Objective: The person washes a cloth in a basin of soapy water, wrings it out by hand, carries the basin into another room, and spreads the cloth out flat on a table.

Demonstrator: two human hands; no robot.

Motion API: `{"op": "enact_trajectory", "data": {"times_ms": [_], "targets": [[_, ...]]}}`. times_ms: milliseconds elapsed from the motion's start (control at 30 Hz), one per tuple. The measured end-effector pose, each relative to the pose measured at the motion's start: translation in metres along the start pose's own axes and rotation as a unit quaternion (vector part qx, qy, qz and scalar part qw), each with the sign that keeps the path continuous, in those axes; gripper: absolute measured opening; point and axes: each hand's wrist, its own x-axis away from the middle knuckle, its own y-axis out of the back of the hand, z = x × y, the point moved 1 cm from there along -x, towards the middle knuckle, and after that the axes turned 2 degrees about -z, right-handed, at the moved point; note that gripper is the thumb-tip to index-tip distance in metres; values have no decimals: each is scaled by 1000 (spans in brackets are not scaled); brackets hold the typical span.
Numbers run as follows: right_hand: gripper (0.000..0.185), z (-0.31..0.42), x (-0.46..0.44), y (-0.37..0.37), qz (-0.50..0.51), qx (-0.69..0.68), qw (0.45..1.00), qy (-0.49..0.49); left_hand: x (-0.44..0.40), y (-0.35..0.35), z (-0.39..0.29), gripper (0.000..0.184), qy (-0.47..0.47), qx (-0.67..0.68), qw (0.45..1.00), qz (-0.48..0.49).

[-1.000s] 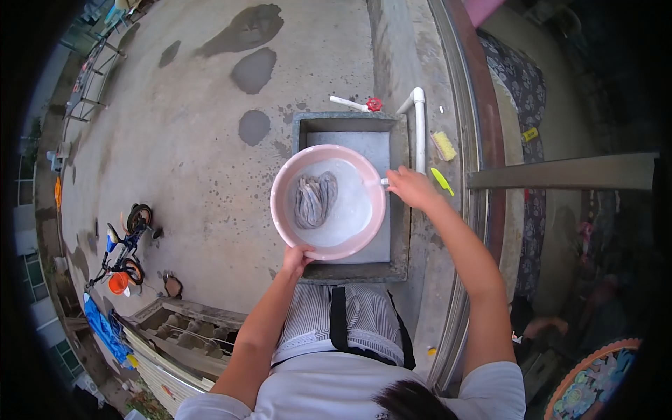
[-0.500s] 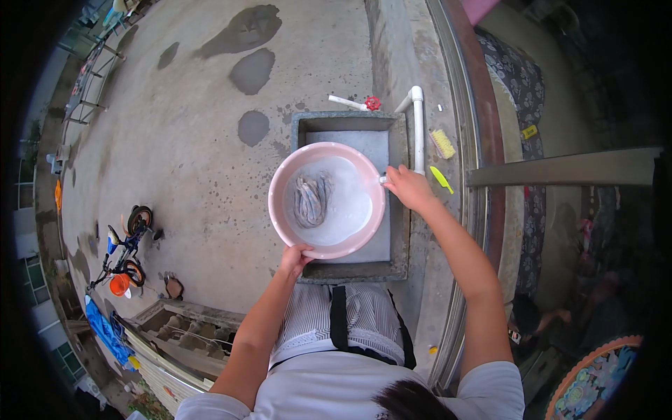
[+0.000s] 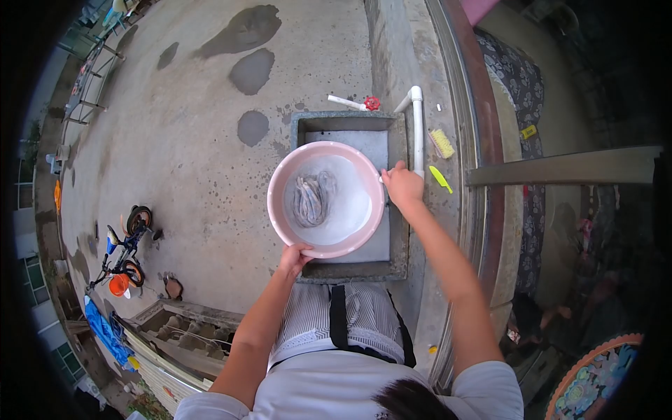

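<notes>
A pink basin [image 3: 275, 183] holds whitish, sudsy water and a bunched striped grey cloth [image 3: 309, 201]. It sits over a stone sink [image 3: 399, 259], whose light-coloured bottom shows around it. My left hand [image 3: 295, 258] grips the basin's near-left rim, thumb on top and fingers underneath. At the basin's right side, my right hand [image 3: 404, 185] is closed around what looks like a tap at the end of a white pipe [image 3: 418, 133]. Only a small pale tip of the tap shows beside the rim; the hand hides the rest.
A yellow scrub brush [image 3: 442, 143] and a lime-green brush [image 3: 441, 180] lie on the ledge to the right. Beyond the sink is a red valve handle [image 3: 372, 103] on a white pipe. A small bicycle [image 3: 128, 245] and an orange bucket [image 3: 119, 284] are at left.
My right hand has turned at the wrist, its back now more upward and its thumb side raised. That forearm has shifted slightly left. The left hand and basin have barely moved.
</notes>
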Motion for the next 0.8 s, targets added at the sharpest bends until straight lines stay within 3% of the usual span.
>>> {"op": "enact_trajectory", "data": {"times_ms": [100,200,233,267,300,367,433,467,533,633,800], "targets": [[45,1,3,-15,-67,-58,994,-63,6,-3,-3,43,-9,-15,1000,4],[41,4,11,-27,-141,-232,937,-221,-3,7,2,44,1,-8,1000,12],[40,4,18,-37,-171,-420,846,-282,-4,10,3,45,1,-9,1000,13],[40,5,29,-50,-193,-587,714,-328,-6,12,2,45,0,-11,1000,15],[41,7,40,-67,-205,-727,550,-358,-6,12,-1,44,-6,-14,1000,7],[47,9,71,-115,-258,-632,683,-262,2,12,-7,41,-20,-18,1000,-11],[50,10,82,-174,-217,-491,798,-275,6,15,-16,41,-13,-49,999,-3],[50,8,83,-176,-74,-651,694,-298,7,20,-18,41,-7,-66,998,1],[52,5,86,-180,217,-851,376,-295,7,34,-22,41,-12,-121,993,4],[60,13,89,-183,179,-832,479,-215,20,33,-36,40,-10,-148,989,-1],[68,24,106,-153,156,-820,513,-200,34,52,-33,41,-12,-131,991,11]]}}
